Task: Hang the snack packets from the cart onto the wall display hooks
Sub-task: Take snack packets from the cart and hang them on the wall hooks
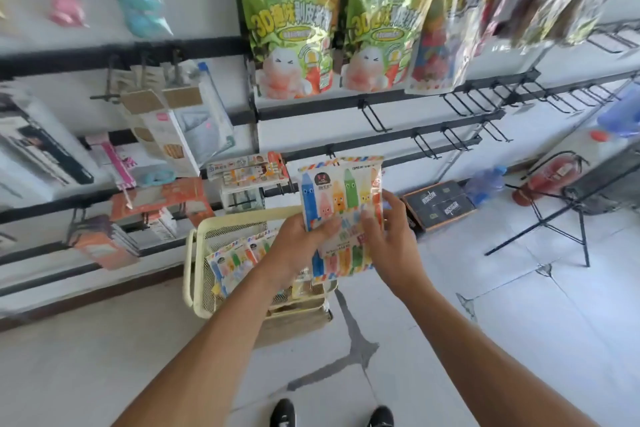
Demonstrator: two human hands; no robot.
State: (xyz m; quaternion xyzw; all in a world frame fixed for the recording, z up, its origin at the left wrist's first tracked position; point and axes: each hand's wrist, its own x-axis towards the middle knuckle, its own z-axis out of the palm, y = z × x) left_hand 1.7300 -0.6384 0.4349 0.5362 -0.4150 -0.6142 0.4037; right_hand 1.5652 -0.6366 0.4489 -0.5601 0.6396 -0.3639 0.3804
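Note:
I hold a small stack of white snack packets (341, 191) printed with coloured crayon figures, above the cream mesh cart (194, 253). My left hand (301, 239) grips the stack's lower left edge with its thumb on the front. My right hand (388, 236) holds the stack's right side, fingers spread over the front. More crayon packets (239, 256) lie in the cart's top basket. Empty black display hooks (426, 146) jut from the wall rails just above and to the right of the held stack.
Green snack bags (294, 28) and other packets hang on the upper rail. Boxed goods (162, 128) hang on the left wall. A dark box (440, 203), a water bottle (485, 184), a red fire extinguisher (550, 177) and a black stand (554, 222) sit on the floor at right.

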